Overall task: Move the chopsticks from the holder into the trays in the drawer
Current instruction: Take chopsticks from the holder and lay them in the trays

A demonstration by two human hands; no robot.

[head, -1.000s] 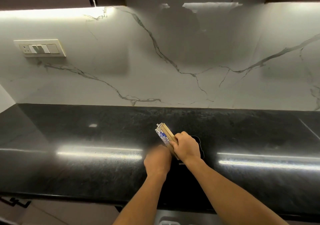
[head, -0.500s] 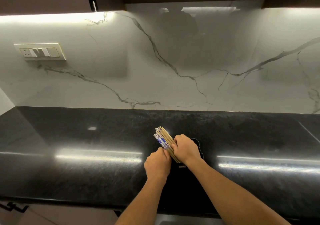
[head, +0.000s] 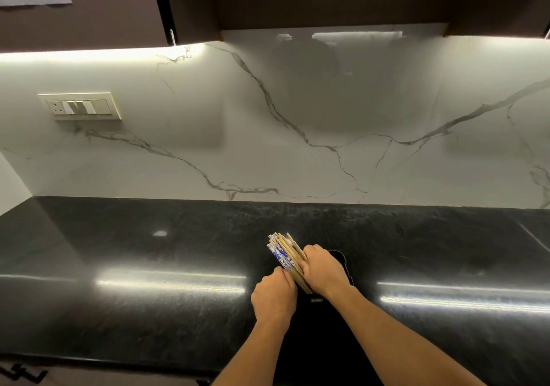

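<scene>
1. Far left, a switch panel (head: 79, 106) sits on the white marble backsplash (head: 327, 117), above the glossy black countertop (head: 148, 266).
2. The left hand (head: 275, 296) is curled up, fingertips pinching the lower part of the chopsticks (head: 282, 251).
3. The chopsticks are one tilted bundle above the counter, some plain wood, some blue-and-white, tops leaning away to the left.
4. The right hand (head: 323, 269) is wrapped around the bundle's right side.
5. Just behind that hand is the black holder (head: 342, 263), mostly hidden.
</scene>
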